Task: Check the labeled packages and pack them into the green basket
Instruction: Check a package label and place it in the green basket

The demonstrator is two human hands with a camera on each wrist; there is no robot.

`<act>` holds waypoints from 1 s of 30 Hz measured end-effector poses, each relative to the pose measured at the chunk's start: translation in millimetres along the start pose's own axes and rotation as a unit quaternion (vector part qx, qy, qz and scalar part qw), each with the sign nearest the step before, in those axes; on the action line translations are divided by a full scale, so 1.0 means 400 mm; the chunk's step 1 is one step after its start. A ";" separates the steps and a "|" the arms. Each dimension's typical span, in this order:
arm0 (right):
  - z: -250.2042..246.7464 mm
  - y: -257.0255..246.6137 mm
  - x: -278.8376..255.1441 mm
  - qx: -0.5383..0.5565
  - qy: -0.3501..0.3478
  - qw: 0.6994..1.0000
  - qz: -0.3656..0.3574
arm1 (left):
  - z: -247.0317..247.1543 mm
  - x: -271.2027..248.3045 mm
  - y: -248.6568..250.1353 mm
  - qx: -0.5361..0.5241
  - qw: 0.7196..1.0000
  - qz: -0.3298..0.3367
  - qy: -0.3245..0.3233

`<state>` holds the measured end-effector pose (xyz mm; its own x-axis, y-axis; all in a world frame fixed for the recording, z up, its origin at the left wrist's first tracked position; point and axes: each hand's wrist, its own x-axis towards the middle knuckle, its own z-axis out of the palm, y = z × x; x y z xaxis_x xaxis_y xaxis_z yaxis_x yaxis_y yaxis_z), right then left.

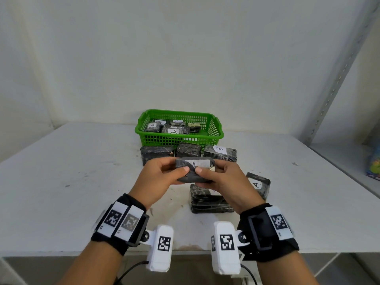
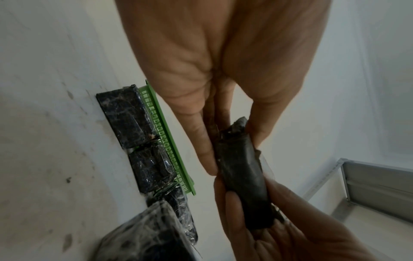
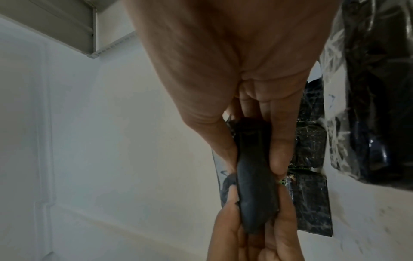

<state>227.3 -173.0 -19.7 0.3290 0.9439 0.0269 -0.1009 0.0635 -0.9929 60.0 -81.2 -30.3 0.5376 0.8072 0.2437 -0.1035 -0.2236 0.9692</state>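
Both hands hold one dark wrapped package (image 1: 193, 168) above the table, its white label facing up. My left hand (image 1: 162, 173) grips its left end, thumb on top; my right hand (image 1: 222, 175) grips the right end the same way. In the wrist views the package (image 2: 243, 176) (image 3: 254, 185) is seen edge-on between thumbs and fingers. The green basket (image 1: 178, 138) stands behind, holding several packages labeled A. Three packages lie in a row before it, the right one (image 1: 221, 153) labeled B. Another labeled A (image 1: 258, 185) lies to the right, and a stack (image 1: 207, 200) sits under my right hand.
The white table (image 1: 61, 182) is scuffed and bare on its left half. A wall stands close behind the basket. A metal shelf upright (image 1: 337, 79) and a shelf with a colourful box (image 1: 374, 163) are at the right.
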 end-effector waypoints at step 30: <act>-0.005 -0.018 -0.002 -0.061 0.031 0.997 -0.037 | -0.012 -0.001 0.003 0.059 0.998 0.007 -0.014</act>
<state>229.6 -175.1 -12.8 0.3891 0.9161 0.0969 0.0394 0.0885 -0.9953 55.6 -79.3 -28.9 0.5605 0.7878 0.2552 -0.0132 -0.2996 0.9540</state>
